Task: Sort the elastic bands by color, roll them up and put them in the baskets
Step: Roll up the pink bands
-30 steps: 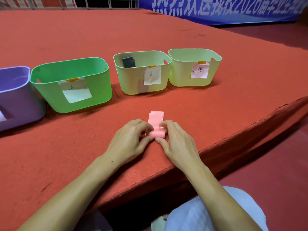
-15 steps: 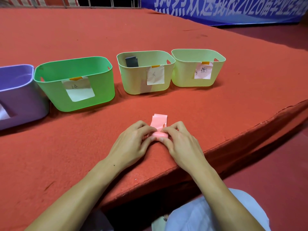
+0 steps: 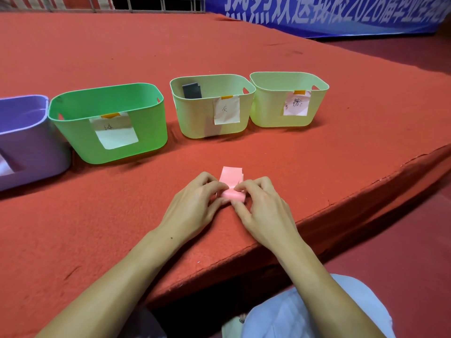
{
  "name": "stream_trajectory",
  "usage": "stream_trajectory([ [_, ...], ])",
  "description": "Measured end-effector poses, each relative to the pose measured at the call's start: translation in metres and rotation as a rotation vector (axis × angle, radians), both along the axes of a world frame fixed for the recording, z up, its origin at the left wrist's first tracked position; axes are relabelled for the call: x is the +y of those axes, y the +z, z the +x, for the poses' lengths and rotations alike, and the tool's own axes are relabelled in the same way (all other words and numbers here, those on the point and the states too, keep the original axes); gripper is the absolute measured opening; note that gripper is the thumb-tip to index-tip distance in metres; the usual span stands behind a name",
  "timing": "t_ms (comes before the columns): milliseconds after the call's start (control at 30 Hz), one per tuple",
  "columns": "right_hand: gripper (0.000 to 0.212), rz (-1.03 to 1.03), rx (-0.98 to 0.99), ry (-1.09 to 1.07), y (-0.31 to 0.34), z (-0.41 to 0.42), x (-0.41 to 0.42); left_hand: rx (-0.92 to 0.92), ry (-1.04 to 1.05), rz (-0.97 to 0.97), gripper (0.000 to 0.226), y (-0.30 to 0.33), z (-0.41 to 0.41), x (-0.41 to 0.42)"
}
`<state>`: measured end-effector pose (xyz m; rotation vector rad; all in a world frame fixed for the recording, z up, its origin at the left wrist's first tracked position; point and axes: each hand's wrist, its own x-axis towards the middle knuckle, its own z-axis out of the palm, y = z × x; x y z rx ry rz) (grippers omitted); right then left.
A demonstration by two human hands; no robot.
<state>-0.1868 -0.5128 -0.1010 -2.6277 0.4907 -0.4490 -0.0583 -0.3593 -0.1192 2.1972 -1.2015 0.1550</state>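
Note:
A pink elastic band (image 3: 231, 178) lies on the red felt table (image 3: 280, 154), its near end wound into a small roll between my fingers. My left hand (image 3: 192, 208) pinches the roll from the left and my right hand (image 3: 262, 208) pinches it from the right. A short flat tail of the band sticks out beyond my fingertips. Behind stand a purple basket (image 3: 24, 147), a green basket (image 3: 136, 135), a pale basket (image 3: 192, 120) holding a dark grey band (image 3: 191, 91), and another pale basket (image 3: 271, 111) with a pink label.
The table's front edge (image 3: 341, 206) runs diagonally just right of my hands, with red floor below. My lap in light blue cloth (image 3: 305, 313) shows under the edge. A blue banner (image 3: 317, 13) hangs at the far back.
The roll has grown and the flat tail of the pink band has become shorter. Both hands have stayed on the roll at the same spot.

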Motion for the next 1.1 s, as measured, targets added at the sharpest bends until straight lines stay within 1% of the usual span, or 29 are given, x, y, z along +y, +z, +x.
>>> stream_trajectory([
  [67,0.03,-0.017,0.008,0.01,-0.001,0.001,-0.001,-0.004,0.009,0.015,0.038,0.0,0.002,-0.002],
  [167,0.034,-0.032,0.014,0.013,-0.001,0.003,-0.003,-0.007,0.015,0.039,0.034,-0.001,0.002,-0.002],
  [267,0.036,-0.033,0.006,0.01,-0.001,0.004,-0.004,-0.018,0.026,0.055,0.037,-0.001,-0.002,-0.002],
  [400,0.029,-0.026,-0.023,0.013,-0.002,0.003,-0.005,-0.032,0.012,0.049,0.041,-0.001,-0.007,0.0],
  [500,0.024,-0.026,-0.012,0.013,-0.002,0.004,-0.005,-0.022,0.021,0.046,0.033,0.0,-0.006,-0.002],
  [633,0.024,-0.021,0.041,0.024,0.001,0.004,-0.005,0.0,0.022,0.023,0.025,0.003,-0.003,-0.004],
  [700,0.024,-0.023,0.087,0.047,0.003,0.003,-0.007,-0.005,-0.005,0.033,0.024,0.003,-0.001,-0.001],
  [800,0.029,-0.016,0.155,0.084,0.006,0.0,-0.013,0.009,-0.024,0.045,0.026,0.002,-0.001,0.003],
  [933,0.032,0.003,0.152,0.073,0.004,0.002,-0.015,0.007,-0.01,0.014,0.027,0.001,-0.002,0.0],
  [1100,0.034,0.035,0.112,0.037,0.003,0.003,-0.013,-0.007,0.016,-0.005,0.018,0.003,-0.004,-0.001],
])
